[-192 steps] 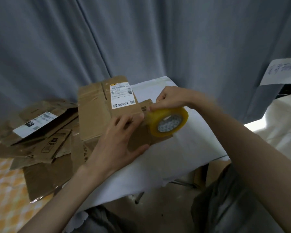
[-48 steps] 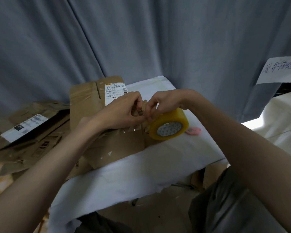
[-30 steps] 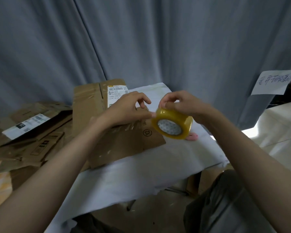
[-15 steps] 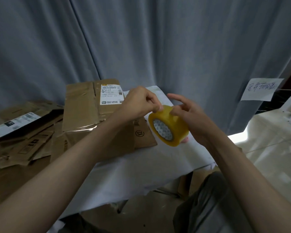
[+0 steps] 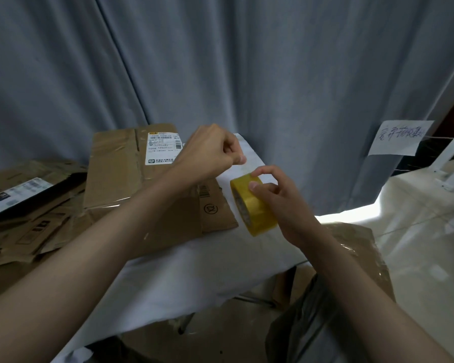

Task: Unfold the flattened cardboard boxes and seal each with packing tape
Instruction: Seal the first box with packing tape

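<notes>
A yellow roll of packing tape (image 5: pixel 252 208) is held in the air above the table's right part by my right hand (image 5: pixel 281 203), whose thumb and fingers curl round it. My left hand (image 5: pixel 210 150) is up and to the left of the roll, fingers curled, pinching the clear tape end that stretches from the roll. Under my left forearm lies a cardboard box (image 5: pixel 131 176) with a white shipping label (image 5: pixel 163 148), one flap marked X2 spread flat on the white table cloth (image 5: pixel 220 260).
A heap of flattened cardboard boxes (image 5: pixel 29 205) lies at the left. A grey curtain (image 5: pixel 220 61) hangs close behind the table, with a handwritten paper note (image 5: pixel 399 137) pinned at the right. More cardboard (image 5: pixel 357 247) stands below the table's right edge.
My left hand has left the box and taken the tape end, pulling it up and left from the roll. My right hand has turned the roll and moved it right.
</notes>
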